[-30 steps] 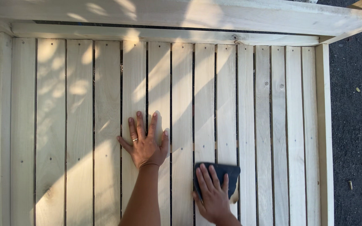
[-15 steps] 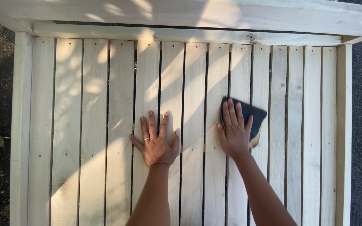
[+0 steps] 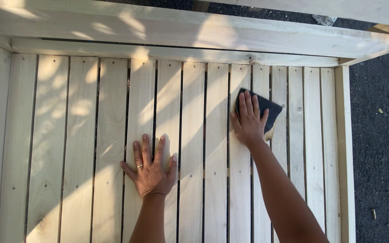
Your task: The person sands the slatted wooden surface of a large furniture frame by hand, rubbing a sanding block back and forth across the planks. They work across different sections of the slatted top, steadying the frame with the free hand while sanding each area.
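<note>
Under the right hand (image 3: 248, 122) lies a dark sanding pad (image 3: 266, 112), pressed flat against the pale wooden slats (image 3: 113, 148) — the fingers are laid over it and point away from the person, toward the far rail (image 3: 158, 53), so the grip is less a clench than a flat press that pins the pad to the wood. The pad shows past the fingertips and on the outer side of the hand, its corner reaching toward the right edge of the slatted panel. Each slat runs lengthwise away from the person, from the near edge of the picture up to the cross rail, and the right forearm lies nearly along that same line, so pad, arm and grain are close to parallel. The left hand (image 3: 150, 167) rests well apart from the pad, nearer the person and toward the middle of the panel — palm down, fingers spread, holding nothing, a ring on one finger. The right hand is plainly the one on the pad. Dark narrow gaps part the slats, and dappled sunlight falls across them. Dark gravelly ground (image 3: 379, 135) lies beyond the right side rail (image 3: 344, 148). No containers are in view.
</note>
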Demonstrator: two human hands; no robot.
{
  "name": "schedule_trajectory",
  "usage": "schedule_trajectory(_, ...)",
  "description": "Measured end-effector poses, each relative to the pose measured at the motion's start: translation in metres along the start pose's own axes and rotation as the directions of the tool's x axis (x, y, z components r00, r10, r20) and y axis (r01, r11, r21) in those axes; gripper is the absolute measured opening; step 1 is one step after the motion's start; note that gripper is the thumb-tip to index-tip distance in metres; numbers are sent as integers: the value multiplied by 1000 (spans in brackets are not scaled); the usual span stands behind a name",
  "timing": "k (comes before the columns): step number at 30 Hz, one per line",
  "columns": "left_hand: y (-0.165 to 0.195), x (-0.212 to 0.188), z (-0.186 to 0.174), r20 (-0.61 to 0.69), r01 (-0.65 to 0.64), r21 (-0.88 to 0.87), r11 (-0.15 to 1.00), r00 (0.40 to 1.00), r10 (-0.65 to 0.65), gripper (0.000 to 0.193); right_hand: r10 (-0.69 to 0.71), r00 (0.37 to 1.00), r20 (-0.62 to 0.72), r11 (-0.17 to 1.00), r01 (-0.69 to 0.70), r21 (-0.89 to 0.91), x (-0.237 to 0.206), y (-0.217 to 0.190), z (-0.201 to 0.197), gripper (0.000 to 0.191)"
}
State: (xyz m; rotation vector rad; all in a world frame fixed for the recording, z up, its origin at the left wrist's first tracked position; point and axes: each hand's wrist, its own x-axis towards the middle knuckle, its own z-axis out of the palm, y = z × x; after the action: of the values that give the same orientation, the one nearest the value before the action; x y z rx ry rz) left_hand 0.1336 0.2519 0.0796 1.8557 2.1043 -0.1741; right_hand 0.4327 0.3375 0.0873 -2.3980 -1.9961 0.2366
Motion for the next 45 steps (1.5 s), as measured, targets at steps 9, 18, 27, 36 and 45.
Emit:
schedule_trajectory(9,1,2,-5,31,-12,-13,1000,999,12,70,-91,995,-51,996,91,7,-95,0,19,67)
schedule_trajectory(18,5,6,-12,80,-8,-18,1000,997,9,69,-440,889,-130,890,412,-196,-365,16,114,67)
schedule_trajectory(27,3,7,-25,53,-29,-165,986,998,38,69,-302,953,11,952,302,-40,-67,-72,22,72)
schedule_trajectory(36,-2,13,-21,29,-62,-271,961,997,73,71,-277,956,-99,960,280,14,-50,-93,14,72)
schedule_trajectory(45,-12,26,-26,171,-39,-406,913,978,117,70,-303,941,-153,952,304,-13,-34,-103,21,72)
